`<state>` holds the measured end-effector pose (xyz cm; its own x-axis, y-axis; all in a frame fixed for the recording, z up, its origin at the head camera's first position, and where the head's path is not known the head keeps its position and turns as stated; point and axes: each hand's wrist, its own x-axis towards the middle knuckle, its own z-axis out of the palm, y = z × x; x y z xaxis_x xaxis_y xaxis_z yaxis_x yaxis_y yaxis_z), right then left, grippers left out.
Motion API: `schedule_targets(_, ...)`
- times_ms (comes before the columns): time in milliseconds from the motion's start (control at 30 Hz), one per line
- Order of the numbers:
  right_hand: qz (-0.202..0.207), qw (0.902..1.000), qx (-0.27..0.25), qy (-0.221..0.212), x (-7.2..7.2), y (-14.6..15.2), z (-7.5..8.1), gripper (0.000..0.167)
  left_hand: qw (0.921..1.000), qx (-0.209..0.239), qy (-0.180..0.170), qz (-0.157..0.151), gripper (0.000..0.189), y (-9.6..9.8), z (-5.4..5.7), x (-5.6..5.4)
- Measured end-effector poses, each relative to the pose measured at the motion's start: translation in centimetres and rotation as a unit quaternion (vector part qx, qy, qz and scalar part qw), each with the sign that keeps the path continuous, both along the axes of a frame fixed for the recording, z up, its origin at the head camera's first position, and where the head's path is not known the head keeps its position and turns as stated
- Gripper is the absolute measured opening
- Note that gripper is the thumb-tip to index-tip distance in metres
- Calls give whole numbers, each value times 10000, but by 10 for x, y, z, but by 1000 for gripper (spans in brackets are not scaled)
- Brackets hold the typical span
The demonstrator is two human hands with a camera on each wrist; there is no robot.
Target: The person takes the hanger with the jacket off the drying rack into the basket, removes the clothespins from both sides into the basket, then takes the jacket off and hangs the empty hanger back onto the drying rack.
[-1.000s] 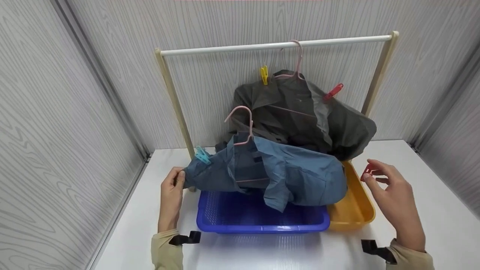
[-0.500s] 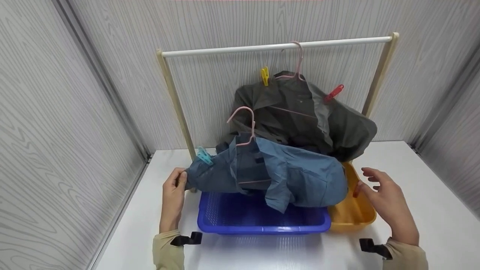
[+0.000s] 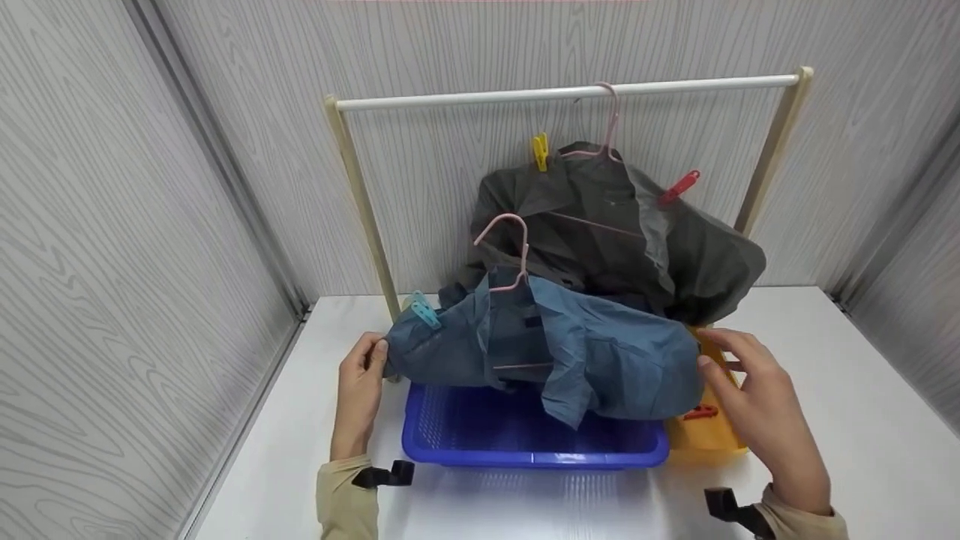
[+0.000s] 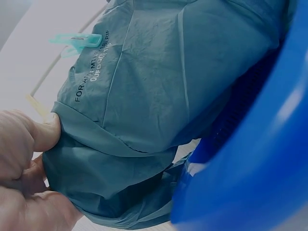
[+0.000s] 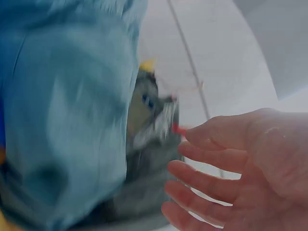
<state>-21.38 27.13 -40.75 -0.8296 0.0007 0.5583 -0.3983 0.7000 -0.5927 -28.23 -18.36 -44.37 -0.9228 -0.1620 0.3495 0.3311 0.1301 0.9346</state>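
A blue shirt on a pink hanger is spread over the blue basket, a turquoise clothespin on its left shoulder. My left hand pinches the left sleeve end between thumb and fingers; the left wrist view shows the sleeve opening there. My right hand is beside the right sleeve end, thumb and fingers apart. In the right wrist view its fingers hold nothing and stand clear of the cloth. A red clothespin lies in the yellow basin.
Behind, a dark grey shirt hangs by a pink hanger from the white rail. A yellow clothespin and a red one are clipped to its shoulders. Patterned panels enclose the white table.
My right hand has let go of a red clothespin, which now lies in the yellow basin, and has moved left to the shirt's right sleeve end. The left hand keeps its pinch on the left sleeve.
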Motion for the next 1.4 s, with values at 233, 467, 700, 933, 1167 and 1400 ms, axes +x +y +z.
schedule_targets(233, 779, 9967, 171, 180, 0, -49, 16, 33, 9999, 50, 88, -87, 18, 3, -2, 0)
schedule_targets(467, 1727, 9816, 816, 25, -10, -111, 48, 36, 9999, 121, 107, -43, 18, 3, -1, 1)
schedule_targets(700, 2606, 9506, 1630, 444, -41, -175, 68, 40, 9997, 61, 220, -45, 18, 4, 0, 2)
schedule_targets(933, 2563, 9464, 1968, -48, -72, -217, 69, 51, 9996, -17, 263, -64, 19, 4, 3, 2)
schedule_targets(1167, 2638, 9393, 2173, -309, -84, -236, 64, 64, 9989, -184, 411, -143, 19, 8, 7, 3)
schedule_targets(1400, 2521, 9443, 2102, -231, -88, -244, 58, 57, 9989, -197, 417, -49, 20, 3, -20, -14)
